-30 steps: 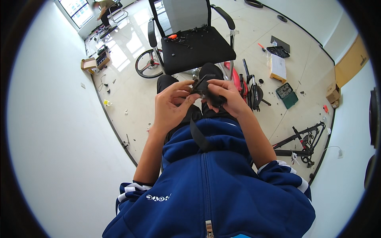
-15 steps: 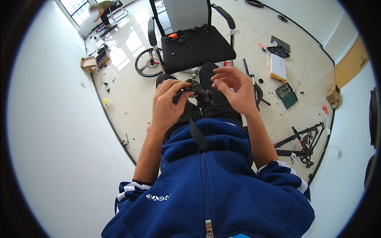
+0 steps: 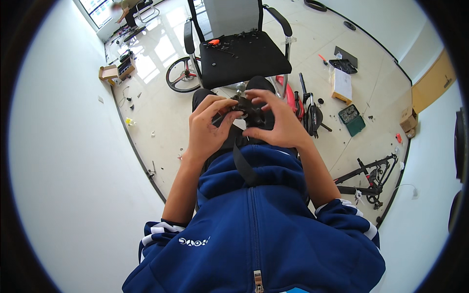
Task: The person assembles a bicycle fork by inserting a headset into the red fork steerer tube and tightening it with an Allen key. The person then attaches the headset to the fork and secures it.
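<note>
black, a small mechanical part [image 3: 249, 111] sits pinched between both hands above the knees. left hand [image 3: 207, 128] curls its fingers onto one end; right hand [image 3: 276, 122] grips the other. just beyond stands a black office chair [image 3: 244, 58], small parts on its seat.

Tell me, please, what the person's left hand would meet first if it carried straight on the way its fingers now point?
The left hand points its fingers toward the person's right, so it would first meet the small black part that both hands hold, then the right hand just beyond it. Depth is hard to judge here.
</note>
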### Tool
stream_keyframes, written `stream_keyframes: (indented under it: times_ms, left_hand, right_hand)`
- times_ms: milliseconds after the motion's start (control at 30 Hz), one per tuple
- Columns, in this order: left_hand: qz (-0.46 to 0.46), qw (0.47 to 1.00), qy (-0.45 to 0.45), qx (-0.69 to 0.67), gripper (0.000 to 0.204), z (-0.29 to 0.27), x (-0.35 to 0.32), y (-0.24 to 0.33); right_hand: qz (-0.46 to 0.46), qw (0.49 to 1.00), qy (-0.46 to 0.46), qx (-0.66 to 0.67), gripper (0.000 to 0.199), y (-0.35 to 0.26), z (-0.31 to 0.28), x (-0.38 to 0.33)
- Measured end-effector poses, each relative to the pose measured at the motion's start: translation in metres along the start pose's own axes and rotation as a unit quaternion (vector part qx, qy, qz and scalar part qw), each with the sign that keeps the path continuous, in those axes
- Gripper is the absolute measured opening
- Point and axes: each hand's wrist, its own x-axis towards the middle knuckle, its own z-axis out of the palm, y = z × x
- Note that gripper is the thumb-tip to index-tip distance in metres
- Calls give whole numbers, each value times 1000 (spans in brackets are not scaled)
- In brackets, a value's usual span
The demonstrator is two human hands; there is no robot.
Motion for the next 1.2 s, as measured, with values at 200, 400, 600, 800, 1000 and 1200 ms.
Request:
stream_keyframes:
  times_ms: [200, 400, 600, 800, 1000, 1200]
  left_hand:
    - [-132, 985, 0, -114, 16, 2, 2, 0]
    - [-131, 988, -80, -4, 10, -14, 1, -15]
    - [-131, 986, -102, 8, 11, -14, 2, -12]
    - [-112, 990, -80, -7, 10, -9, 0, -13]
    - [-72, 997, 4, 37, 9, -6, -1, -14]
    - [-18, 997, 30, 68, 10, -1, -3, -18]
  right_hand:
    - [247, 939, -63, 231, 38, 29, 5, -7]
    - [253, 939, -29, 233, 36, 27, -12, -1]
    - [258, 936, -21, 238, 37, 33, -14, -3]
    - [255, 936, -18, 244, 37, 34, -17, -3]
    - [263, 921, -5, 289, 34, 33, -20, -2]
    - [266, 920, 9, 289, 33, 32, -21, -1]
